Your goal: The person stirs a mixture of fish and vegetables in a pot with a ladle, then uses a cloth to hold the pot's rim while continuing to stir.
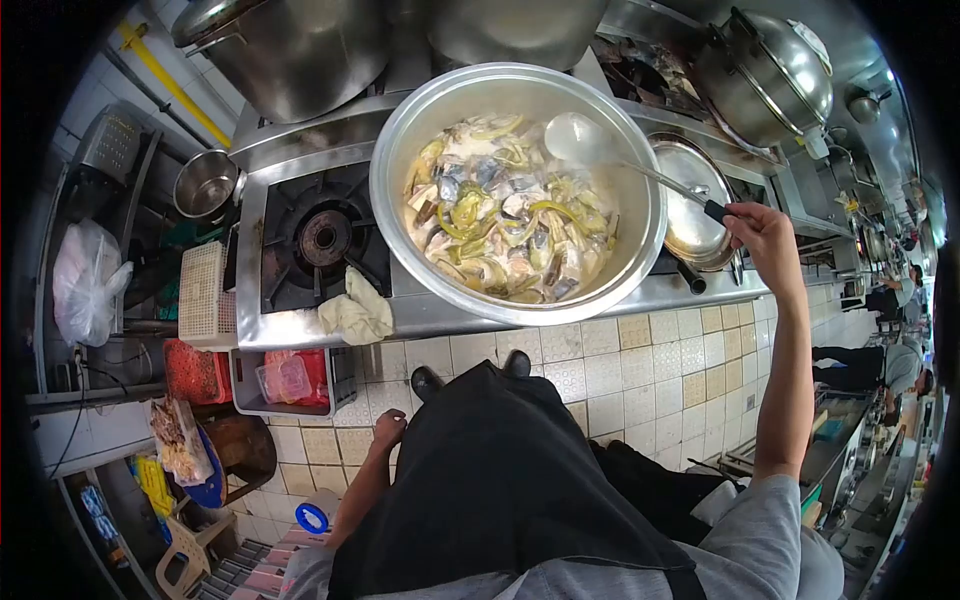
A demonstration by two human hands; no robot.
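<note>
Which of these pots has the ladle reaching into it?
The wide pot at centre, holding food. The right hand holds the ladle across its rim; the small pot at left and tall pots behind show none.

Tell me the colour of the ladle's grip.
The ladle's grip is black, showing best in the head view.
</note>
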